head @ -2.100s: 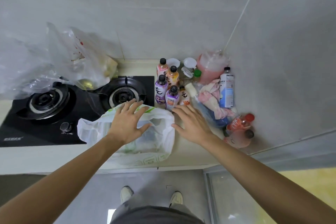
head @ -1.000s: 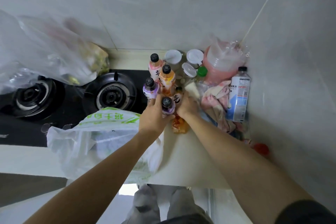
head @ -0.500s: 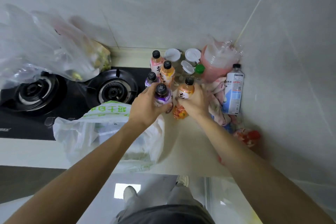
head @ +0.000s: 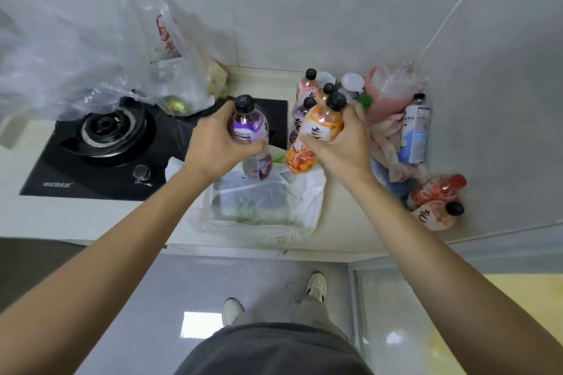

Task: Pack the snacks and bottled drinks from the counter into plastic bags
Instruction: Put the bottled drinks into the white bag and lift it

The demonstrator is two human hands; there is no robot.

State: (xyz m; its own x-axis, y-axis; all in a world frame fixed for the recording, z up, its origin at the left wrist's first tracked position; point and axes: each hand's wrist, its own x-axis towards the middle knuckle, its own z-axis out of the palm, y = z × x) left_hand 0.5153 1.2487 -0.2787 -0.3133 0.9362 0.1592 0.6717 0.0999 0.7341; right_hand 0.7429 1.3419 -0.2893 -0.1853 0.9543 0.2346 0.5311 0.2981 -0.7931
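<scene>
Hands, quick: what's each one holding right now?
Left hand: grips the purple bottle.
Right hand: grips the orange bottle.

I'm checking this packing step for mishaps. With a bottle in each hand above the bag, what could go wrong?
1. The white plastic bag lies slumped with neither hand holding its mouth, so the purple-labelled bottle in the left hand might miss.
2. The orange-labelled bottle in the right hand hangs near the bag's edge and could roll away.
</scene>
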